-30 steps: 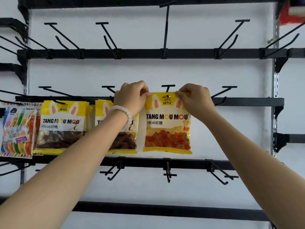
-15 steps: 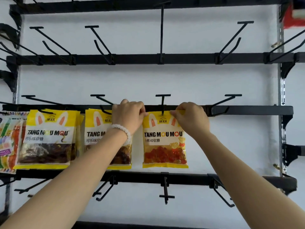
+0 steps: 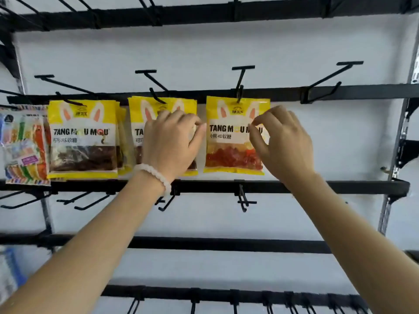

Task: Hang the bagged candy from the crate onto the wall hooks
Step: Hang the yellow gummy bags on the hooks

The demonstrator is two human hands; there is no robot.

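The black rail carrying the middle row of hooks is serving as the landmark here. Hanging just below it, on the hook near its middle, the yellow bag of red gummies is sitting with its top hole threaded on the wire. The crate is not showing in this view.

The right hand is hovering in front of the bag's right edge, below the rail, fingers loosely curled and holding nothing. The left hand is hovering just left of the bag, thumb and forefinger nearly meeting with nothing visibly between them; whether the tips are brushing the bag's edge I cannot tell.

The step in hand looks like letting go, so doing it well is probably meaning drawing both hands straight back without catching the bag, and checking that it is sitting far enough back on the wire and hanging square.

Further left under the rail, two stacks of yellow bags with dark candy are hanging, the nearer one partly hidden by the left hand, and a multicoloured packet is hanging at the far left. The empty hook to the right on the rail is standing free. A white bead bracelet is circling the left wrist and could be snagging the hooks on the rail below.
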